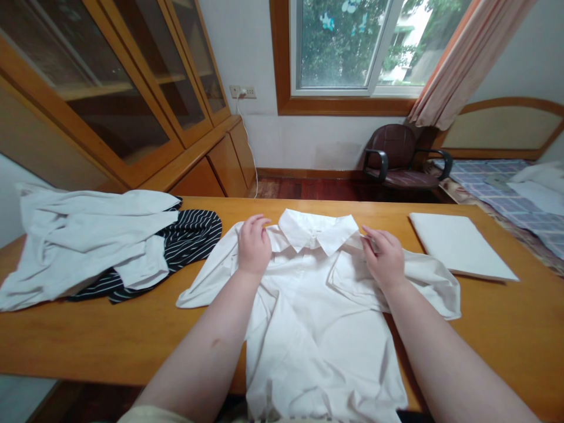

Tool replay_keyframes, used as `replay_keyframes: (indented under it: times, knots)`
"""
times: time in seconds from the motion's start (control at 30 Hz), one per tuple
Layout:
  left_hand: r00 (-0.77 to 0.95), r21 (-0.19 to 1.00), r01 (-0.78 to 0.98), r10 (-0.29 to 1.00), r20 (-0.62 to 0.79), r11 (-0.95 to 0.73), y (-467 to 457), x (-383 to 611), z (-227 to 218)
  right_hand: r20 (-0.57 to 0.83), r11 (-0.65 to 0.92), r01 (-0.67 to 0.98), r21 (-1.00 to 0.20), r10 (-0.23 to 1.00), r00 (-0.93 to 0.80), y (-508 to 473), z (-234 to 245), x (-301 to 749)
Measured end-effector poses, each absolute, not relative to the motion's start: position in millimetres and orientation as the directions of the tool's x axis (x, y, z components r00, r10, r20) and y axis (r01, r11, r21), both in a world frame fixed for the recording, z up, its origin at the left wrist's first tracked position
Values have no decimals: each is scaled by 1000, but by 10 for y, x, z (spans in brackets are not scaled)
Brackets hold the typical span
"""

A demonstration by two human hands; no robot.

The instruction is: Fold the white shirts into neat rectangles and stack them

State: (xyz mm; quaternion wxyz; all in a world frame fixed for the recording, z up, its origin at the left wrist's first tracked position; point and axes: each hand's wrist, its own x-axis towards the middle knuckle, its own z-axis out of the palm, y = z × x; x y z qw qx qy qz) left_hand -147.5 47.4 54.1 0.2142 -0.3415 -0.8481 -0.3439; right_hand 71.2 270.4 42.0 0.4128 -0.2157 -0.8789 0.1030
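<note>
A white collared shirt [308, 299] lies front up on the table, its collar [315, 229] pointing away from me and its lower edge hanging toward my body. My left hand [254, 244] is at the shoulder left of the collar, fingers curled and closed on the cloth. On the other shoulder, my right hand [384, 257] pinches the fabric between thumb and fingers. Both sleeves spread outward, with wrinkles across the body. The fingertips are partly hidden by the hands and cloth.
On the left of the wooden table [132, 346] lie white garments [88, 235] over a black-and-white striped one [198, 235]. A flat white board-like object [460, 244] rests at the right. Beyond stand a cabinet [194, 158], an armchair [396, 153] and a bed [520, 188].
</note>
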Motion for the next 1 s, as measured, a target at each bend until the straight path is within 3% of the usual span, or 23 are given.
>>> replay_keyframes:
  times: [0.03,0.1,0.17,0.23,0.37,0.47,0.67,1.0]
  knots:
    - [-656,420,738,416,630,527,465,-1460,548,703,881,327,-343,472,-533,2694,439,713]
    - [-605,377,790,512,610,484,464,-1430,547,707,877,364,-312,471,-528,2683,458,714]
    - [-537,335,844,683,496,419,484,-1404,527,633,890,345,-300,456,-626,2683,447,706]
    - [-515,292,854,775,366,430,515,-1388,488,501,898,317,-306,435,-749,2692,404,680]
    - [-602,170,797,784,151,579,548,-1419,368,226,848,461,-263,518,-825,2739,282,604]
    - [-641,124,767,760,107,629,540,-1473,307,116,800,555,-227,588,-800,2792,219,576]
    - [-598,167,800,788,146,576,532,-1464,452,104,811,560,-167,580,-808,2834,191,588]
    - [-694,51,720,719,40,692,490,-1449,509,143,737,670,-86,675,-724,2754,268,605]
